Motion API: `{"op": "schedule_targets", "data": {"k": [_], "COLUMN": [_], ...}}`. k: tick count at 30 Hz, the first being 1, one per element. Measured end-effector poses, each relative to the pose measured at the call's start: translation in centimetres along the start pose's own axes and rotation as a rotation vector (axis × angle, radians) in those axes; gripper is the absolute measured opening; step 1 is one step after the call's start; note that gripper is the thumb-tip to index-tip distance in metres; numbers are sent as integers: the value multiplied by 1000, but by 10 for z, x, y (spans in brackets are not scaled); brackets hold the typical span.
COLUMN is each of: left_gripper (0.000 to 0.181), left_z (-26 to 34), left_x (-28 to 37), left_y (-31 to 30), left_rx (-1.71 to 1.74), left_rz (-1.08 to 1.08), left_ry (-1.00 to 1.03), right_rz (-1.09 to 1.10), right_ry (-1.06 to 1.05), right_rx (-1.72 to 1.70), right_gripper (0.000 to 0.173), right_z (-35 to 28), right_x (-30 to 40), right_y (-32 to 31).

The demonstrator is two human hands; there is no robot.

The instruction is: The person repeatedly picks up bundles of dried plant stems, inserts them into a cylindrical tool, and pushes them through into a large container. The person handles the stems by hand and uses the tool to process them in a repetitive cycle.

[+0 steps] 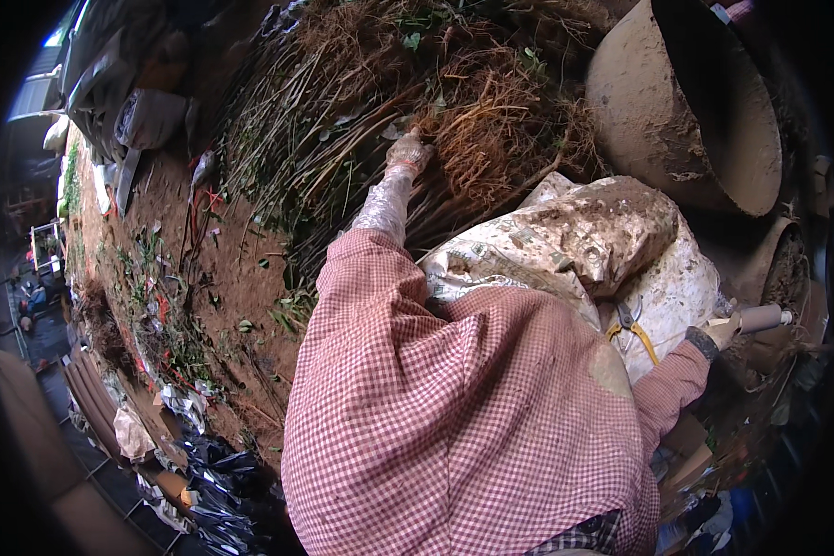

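My left hand [409, 151] reaches into a heap of bare-root saplings [347, 132], beside a mass of orange-brown roots [490, 132]. Clear plastic film [383, 208] wraps that forearm above the checked sleeve. Whether its fingers grip any stems cannot be told. Out to the right, my right hand [726, 330] is closed around a greyish roll [761, 318] with a pale end. Pruning shears [625, 325] with yellow handles lie between that hand and my body, on a soil-stained white woven sack [677, 278]. Printing marks the sack.
A large mud-coated tub [657, 111] lies tipped at the upper right. Left of me, leaves and red ties litter the bare soil [240, 243]. Black plastic sheeting [222, 486] is bunched at lower left, near cardboard [94, 399]. Cardboard pieces [688, 452] lie at lower right.
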State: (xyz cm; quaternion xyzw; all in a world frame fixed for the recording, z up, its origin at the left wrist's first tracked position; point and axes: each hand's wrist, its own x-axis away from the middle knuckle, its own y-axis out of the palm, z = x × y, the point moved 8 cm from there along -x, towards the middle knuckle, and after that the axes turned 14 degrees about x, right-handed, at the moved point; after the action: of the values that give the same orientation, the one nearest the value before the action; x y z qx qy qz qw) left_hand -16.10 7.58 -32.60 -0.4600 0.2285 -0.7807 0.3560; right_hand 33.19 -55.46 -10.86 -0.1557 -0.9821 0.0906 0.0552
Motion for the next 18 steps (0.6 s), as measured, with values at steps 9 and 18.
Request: {"op": "schedule_targets", "data": {"k": [9, 18], "left_gripper": [44, 35], "left_z": [-20, 12], "left_x": [9, 67], "left_y": [-34, -89], "left_rx": [513, 355], "left_rz": [45, 6], "left_ry": [301, 361], "right_rz": [-130, -153], "right_ry": [-109, -205], "right_rx": [178, 145], "right_gripper": [32, 29], "right_z": [7, 13], "right_x": [-19, -36], "right_y": [-4, -6]}}
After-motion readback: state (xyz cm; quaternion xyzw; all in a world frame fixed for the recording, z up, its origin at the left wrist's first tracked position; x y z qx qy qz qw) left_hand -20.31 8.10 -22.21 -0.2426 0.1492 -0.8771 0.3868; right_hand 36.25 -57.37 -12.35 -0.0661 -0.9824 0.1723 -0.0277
